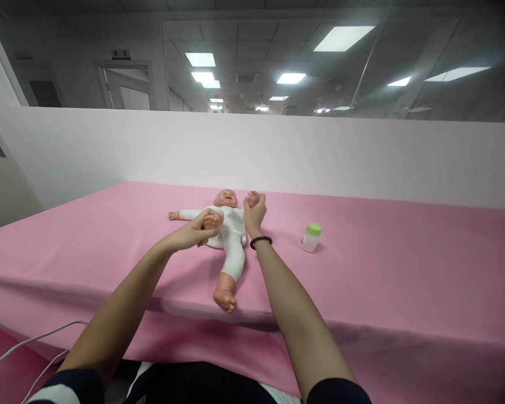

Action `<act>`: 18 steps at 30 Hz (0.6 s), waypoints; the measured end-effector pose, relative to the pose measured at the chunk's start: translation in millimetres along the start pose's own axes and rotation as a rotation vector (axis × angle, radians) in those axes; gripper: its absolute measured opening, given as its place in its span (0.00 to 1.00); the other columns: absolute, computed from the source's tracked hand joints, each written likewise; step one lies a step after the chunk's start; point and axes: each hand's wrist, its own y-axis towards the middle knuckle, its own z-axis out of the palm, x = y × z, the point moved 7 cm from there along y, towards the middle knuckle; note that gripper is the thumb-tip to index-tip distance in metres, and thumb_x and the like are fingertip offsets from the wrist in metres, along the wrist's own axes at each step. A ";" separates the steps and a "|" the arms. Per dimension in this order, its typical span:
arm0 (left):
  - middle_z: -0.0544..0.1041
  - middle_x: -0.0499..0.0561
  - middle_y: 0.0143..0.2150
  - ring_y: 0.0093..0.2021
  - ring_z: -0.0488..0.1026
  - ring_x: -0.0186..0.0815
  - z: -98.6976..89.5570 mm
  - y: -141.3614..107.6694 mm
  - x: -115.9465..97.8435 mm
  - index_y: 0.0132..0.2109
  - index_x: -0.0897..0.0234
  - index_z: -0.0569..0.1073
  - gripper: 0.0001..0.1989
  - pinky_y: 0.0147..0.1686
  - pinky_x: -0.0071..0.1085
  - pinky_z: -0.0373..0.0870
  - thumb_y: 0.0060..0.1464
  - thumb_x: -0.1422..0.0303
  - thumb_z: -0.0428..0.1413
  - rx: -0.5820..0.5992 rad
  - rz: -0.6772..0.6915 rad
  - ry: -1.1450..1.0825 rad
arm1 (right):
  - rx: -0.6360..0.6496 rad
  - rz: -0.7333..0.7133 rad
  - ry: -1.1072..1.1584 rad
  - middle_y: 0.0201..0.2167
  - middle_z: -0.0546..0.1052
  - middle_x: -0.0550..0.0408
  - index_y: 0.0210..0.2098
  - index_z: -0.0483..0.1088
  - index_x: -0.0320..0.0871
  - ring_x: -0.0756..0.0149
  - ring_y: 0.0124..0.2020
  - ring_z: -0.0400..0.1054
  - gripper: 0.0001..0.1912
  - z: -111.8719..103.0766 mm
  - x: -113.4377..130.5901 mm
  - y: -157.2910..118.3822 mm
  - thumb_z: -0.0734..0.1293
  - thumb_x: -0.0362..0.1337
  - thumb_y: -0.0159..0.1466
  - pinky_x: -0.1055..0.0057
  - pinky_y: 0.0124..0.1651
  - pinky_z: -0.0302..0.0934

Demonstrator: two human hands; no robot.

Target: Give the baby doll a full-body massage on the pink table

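Note:
A baby doll point(234, 221) with a white cloth body lies on its back on the pink-covered table, its head toward the wall. My left hand point(193, 231) is closed around one of the doll's feet and keeps that leg bent up over its belly. My right hand point(255, 213) grips the doll's hand on the other side, with that arm raised. The doll's other leg points toward me, its bare foot near the table's front edge. Its free arm stretches out to the left. To the right of my right hand stands a small clear bottle point(310, 242) with a green lid.
Pink cloth point(382, 280) covers the wide table and hangs over its front edge. Behind it rises a white wall point(298, 154) with a window above. A pale cable point(37, 336) runs at the lower left. A door point(4, 168) is at the far left.

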 end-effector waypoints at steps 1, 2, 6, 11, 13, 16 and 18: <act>0.61 0.41 0.30 0.24 0.59 0.27 -1.0 14.0 1.9 0.52 0.59 0.62 0.17 0.25 0.26 0.58 0.59 0.65 0.58 0.013 -0.002 -0.011 | 0.090 -0.040 -0.013 0.43 0.79 0.51 0.42 0.67 0.44 0.62 0.44 0.74 0.10 10.0 3.7 -5.7 0.67 0.35 0.61 0.64 0.54 0.67; 0.61 0.41 0.30 0.24 0.59 0.27 -0.4 26.4 5.5 0.51 0.59 0.62 0.17 0.24 0.26 0.58 0.57 0.67 0.58 0.035 -0.006 -0.020 | 0.169 -0.070 -0.024 0.39 0.80 0.52 0.40 0.69 0.44 0.61 0.41 0.74 0.09 18.2 5.7 -11.8 0.69 0.35 0.59 0.63 0.53 0.68; 0.58 0.39 0.29 0.23 0.56 0.25 7.6 51.8 25.8 0.45 0.59 0.61 0.17 0.22 0.25 0.55 0.51 0.71 0.59 0.100 -0.039 -0.010 | 0.435 -0.152 -0.069 0.34 0.80 0.52 0.36 0.71 0.45 0.57 0.36 0.72 0.10 38.7 7.7 -31.6 0.72 0.33 0.53 0.60 0.50 0.68; 0.58 0.41 0.31 0.25 0.55 0.26 13.4 30.9 22.6 0.46 0.58 0.61 0.14 0.24 0.24 0.56 0.54 0.70 0.56 0.037 0.008 0.000 | 0.327 -0.099 -0.026 0.36 0.79 0.53 0.37 0.69 0.45 0.60 0.38 0.73 0.07 32.3 5.4 -21.1 0.69 0.37 0.59 0.62 0.50 0.69; 0.59 0.42 0.33 0.27 0.56 0.27 13.4 9.5 14.4 0.49 0.57 0.61 0.14 0.26 0.25 0.58 0.58 0.68 0.56 -0.024 0.030 -0.001 | 0.183 -0.036 0.019 0.42 0.79 0.50 0.41 0.68 0.43 0.63 0.44 0.74 0.09 22.1 1.5 -7.7 0.67 0.37 0.61 0.64 0.53 0.69; 0.56 0.43 0.34 0.30 0.55 0.29 15.5 -31.7 6.7 0.48 0.57 0.61 0.11 0.30 0.26 0.60 0.62 0.64 0.55 -0.081 0.027 -0.016 | -0.059 0.095 0.078 0.54 0.75 0.43 0.47 0.65 0.40 0.65 0.53 0.73 0.14 -2.1 -12.8 12.5 0.65 0.34 0.62 0.66 0.58 0.66; 0.53 0.43 0.34 0.31 0.54 0.29 18.3 -60.2 8.5 0.45 0.58 0.62 0.10 0.31 0.26 0.59 0.64 0.61 0.54 -0.083 0.000 -0.016 | -0.196 0.197 0.097 0.58 0.72 0.40 0.51 0.64 0.38 0.64 0.57 0.71 0.18 -22.5 -28.6 20.5 0.64 0.30 0.60 0.66 0.60 0.66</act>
